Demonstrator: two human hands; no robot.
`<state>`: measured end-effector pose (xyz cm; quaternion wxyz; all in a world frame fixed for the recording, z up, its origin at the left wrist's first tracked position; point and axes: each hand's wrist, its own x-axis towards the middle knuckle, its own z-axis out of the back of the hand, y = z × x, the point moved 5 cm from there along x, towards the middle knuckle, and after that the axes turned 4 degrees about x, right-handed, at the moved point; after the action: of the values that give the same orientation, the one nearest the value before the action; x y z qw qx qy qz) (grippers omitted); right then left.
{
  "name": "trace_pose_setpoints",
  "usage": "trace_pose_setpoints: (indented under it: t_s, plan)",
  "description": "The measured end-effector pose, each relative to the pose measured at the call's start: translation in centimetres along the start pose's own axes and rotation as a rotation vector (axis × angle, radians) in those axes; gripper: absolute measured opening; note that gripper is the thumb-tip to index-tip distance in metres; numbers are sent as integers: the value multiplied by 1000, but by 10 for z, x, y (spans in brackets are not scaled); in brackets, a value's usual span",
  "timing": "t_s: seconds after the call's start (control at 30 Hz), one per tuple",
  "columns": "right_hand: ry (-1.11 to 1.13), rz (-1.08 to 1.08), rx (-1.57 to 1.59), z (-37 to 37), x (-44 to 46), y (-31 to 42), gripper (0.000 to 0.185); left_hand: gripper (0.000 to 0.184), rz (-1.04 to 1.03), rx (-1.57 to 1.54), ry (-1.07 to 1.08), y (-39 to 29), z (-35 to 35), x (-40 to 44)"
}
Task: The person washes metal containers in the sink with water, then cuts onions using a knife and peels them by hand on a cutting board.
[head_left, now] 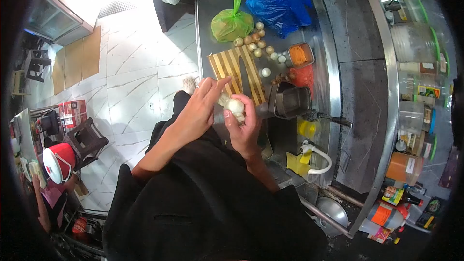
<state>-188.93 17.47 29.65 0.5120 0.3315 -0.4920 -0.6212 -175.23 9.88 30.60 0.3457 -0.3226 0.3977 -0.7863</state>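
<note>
My right hand [242, 126] is wrapped round a pale peeled onion [235, 106], with loose skin beside it. Just left of the onion is my left hand [207, 97], its fingers apart and stretched over the loose skin; whether they touch the skin is hard to tell. Beyond both hands lies a striped wooden cutting board [223, 66] with a knife [245, 79] on it. Several unpeeled onions [258, 52] are strewn past the board, and a white peeled onion [265, 72] sits to its right.
Green bag [231, 25] and blue bag [282, 10] lie at the counter's far part. A container of orange shreds [300, 55] and dark trays [292, 100] stand right. A white faucet [323, 159] is nearer. A person's arm [39, 198] shows at lower left.
</note>
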Motion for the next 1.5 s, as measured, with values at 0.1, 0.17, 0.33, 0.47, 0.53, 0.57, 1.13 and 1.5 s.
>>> trace_pose_setpoints:
  t_s: [0.1,0.17,0.33,0.47,0.53,0.57,1.13,1.5]
  plan:
    - [-39,-12,258,-1,0,-11,40,41,97,-239,-6,-4,2,9]
    - [-69,-20,449,-1,1,-13,39,32,254,-439,38,8,-13,8]
    - [-91,-212,595,14,-5,-33,36,14,466,-883,-25,28,-48,6]
    - [-179,-196,781,23,-15,-50,36,8,376,-722,75,21,-57,16]
    - [-230,-213,804,30,-26,-57,37,6,313,-546,199,9,-57,25]
    - [-249,-190,842,34,-28,-50,36,8,223,-454,220,-3,-55,30]
    - [-385,-192,1246,67,-100,-10,29,38,-10,-292,11,-101,-73,-30]
    - [-458,-115,1194,41,-70,5,34,12,25,-508,0,-60,-48,0]
